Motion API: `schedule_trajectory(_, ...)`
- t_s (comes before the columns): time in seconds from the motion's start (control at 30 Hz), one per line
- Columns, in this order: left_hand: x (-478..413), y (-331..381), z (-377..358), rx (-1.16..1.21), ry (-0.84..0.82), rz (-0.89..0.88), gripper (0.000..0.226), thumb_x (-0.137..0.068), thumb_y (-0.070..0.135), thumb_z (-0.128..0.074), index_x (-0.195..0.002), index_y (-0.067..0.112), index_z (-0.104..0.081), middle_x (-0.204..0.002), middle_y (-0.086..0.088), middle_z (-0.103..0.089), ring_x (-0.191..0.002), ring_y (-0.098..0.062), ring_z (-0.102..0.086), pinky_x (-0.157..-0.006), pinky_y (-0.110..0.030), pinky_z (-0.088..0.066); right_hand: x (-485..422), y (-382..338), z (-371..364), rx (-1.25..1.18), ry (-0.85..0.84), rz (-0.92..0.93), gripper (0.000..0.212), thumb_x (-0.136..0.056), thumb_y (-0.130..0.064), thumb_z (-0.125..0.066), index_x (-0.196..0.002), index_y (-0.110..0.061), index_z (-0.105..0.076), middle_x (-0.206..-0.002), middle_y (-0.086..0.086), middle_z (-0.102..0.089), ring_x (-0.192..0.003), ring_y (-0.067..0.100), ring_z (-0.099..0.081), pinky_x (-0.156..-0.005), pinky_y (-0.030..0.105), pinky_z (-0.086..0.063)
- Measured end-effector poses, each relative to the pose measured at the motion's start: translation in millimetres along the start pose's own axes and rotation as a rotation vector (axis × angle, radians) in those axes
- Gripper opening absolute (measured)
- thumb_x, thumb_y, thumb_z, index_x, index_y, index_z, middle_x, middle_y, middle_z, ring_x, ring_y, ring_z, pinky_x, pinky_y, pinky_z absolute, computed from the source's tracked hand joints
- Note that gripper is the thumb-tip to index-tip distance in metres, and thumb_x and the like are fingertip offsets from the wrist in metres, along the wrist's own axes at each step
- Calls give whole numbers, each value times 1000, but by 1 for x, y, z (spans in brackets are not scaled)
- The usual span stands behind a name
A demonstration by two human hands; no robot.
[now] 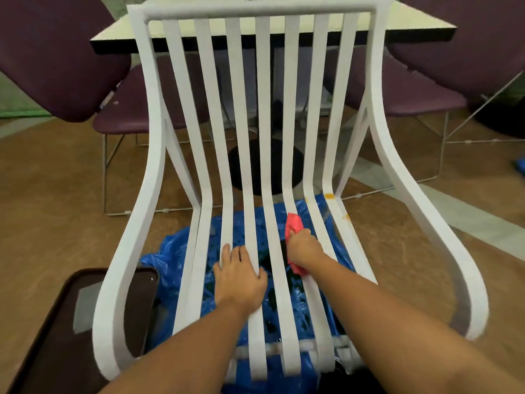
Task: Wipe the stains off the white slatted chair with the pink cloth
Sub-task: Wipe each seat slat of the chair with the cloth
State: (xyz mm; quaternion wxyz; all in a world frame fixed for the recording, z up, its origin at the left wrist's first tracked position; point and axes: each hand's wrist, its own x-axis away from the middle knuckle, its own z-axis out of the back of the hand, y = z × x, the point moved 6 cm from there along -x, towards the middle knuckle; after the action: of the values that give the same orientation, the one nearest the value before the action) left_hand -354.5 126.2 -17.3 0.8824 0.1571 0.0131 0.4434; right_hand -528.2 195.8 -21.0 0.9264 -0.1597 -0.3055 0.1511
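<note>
Soft pink cloth (294, 226) wadded in R hand (302, 247), fingers curled round it, pressed on a seat slat right of centre, nr back bend of white slatted chair (264, 109). L hand (240, 275) flat on centre slats, fingers spread, holding nothing. Prob light, limp, squashable; best kept bunched in palm. Orange stains (329, 195) twd right rear corner, not yet wiped.

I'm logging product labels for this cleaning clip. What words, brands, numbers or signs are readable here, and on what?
None can be read.
The white slatted chair, pink cloth, blue plastic sheet and table show no print.
The grey patch on the dark tray looks blank.
</note>
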Motion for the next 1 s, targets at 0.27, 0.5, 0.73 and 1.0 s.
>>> schedule_trajectory(0.27, 5, 1, 3, -7, -12, 13, 57, -92, 52, -39, -138, 17, -44, -148, -3, -45, -151, -27, -13, -115, -51, -27, 68, 52, -30, 167, 56, -14, 70, -102, -25, -50, -153, 1, -9, -135, 24, -54, -117, 36, -61, -88, 43, -53)
schedule_trajectory(0.5, 5, 0, 1, -33, -17, 6, 59, -94, 53, -37, -139, 16, -43, -148, -5, -44, -151, -28, -11, -116, -53, -27, 86, 60, -31, 215, 37, -25, 77, -99, -27, -58, -153, -1, -9, -135, 22, -53, -117, 35, -61, -88, 44, -54)
schedule_trajectory(0.73, 4, 2, -2, -88, -22, -34, 66, -99, 57, -28, -146, 12, -34, -154, -7, -36, -153, -29, -6, -118, -53, -23, 34, 26, -20, 75, 58, -25, 59, -100, -34, -51, -143, -3, -25, -126, 20, -60, -111, 37, -63, -80, 43, -51)
schedule_trajectory(1.0, 3, 4, -2, -79, -39, -49, 67, -100, 59, -24, -149, 13, -29, -155, -4, -32, -153, -28, -1, -119, -53, -21, -63, -39, 7, -70, 98, 79, 40, -102, -34, -50, -131, -12, -35, -99, 10, -59, -72, 26, -61, -51, 32, -43)
